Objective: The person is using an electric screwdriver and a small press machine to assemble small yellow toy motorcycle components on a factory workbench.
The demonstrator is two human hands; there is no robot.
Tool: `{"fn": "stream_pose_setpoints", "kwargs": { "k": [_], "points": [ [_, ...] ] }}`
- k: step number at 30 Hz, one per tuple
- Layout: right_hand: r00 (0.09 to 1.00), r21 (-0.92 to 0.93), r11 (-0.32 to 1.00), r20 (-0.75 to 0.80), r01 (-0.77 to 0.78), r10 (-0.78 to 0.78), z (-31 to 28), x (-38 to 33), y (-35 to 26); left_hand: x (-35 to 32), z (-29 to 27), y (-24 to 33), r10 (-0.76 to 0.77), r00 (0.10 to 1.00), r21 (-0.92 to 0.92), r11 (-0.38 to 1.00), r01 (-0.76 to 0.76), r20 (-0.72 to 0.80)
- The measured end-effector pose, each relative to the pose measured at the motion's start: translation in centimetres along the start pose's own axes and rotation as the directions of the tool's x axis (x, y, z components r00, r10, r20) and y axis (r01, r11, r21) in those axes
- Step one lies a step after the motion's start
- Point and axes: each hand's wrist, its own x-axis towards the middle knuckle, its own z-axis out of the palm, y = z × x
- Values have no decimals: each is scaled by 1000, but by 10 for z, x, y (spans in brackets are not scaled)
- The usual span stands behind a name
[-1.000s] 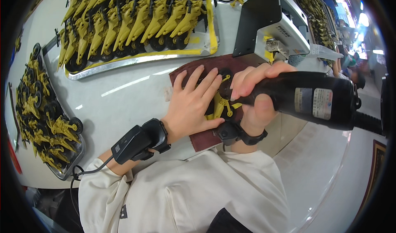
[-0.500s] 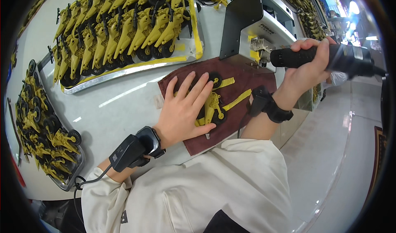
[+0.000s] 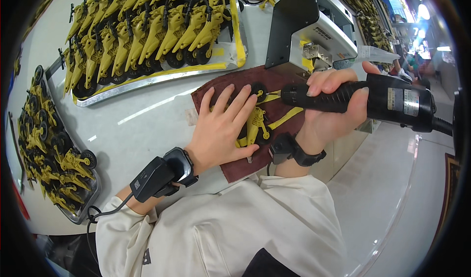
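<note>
My left hand (image 3: pixel 216 132) lies flat with fingers spread, pressing on a yellow and black toy motorcycle (image 3: pixel 255 122) on a dark red cloth (image 3: pixel 240 170). The hand covers much of the toy; a black wheel and yellow frame parts show past my fingertips and thumb. Wrapped round a black electric screwdriver (image 3: pixel 392 100), my right hand (image 3: pixel 326 122) holds it nearly level, its nose pointing left toward the toy's upper wheel. I cannot tell whether the tip touches the toy. Yellow strips (image 3: pixel 288 118) run across the cloth beside it.
A metal-rimmed tray (image 3: pixel 162 80) with rows of yellow toy motorcycles stands at the back left. Nearer on the left, another tray (image 3: pixel 95 198) is heaped with them. A boxy machine (image 3: pixel 314 31) with a black side panel stands just beyond the cloth. The screwdriver's cable (image 3: pixel 443 126) trails off right.
My right hand has brought the screwdriver left and down from beside the machine to the toy motorcycle. My left hand has stayed almost in place on the toy.
</note>
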Motion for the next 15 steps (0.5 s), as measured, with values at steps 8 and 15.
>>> {"fn": "stream_pose_setpoints", "kwargs": {
  "k": [8,15],
  "points": [
    [997,-66,995,33,-72,74,8,2,17,0,0,-1,-7,1000,-16,1000,8,27],
    [990,-43,993,76,-114,117,4,3,27,1,1,-3,-7,999,-5,1000,7,43]
  ]
}}
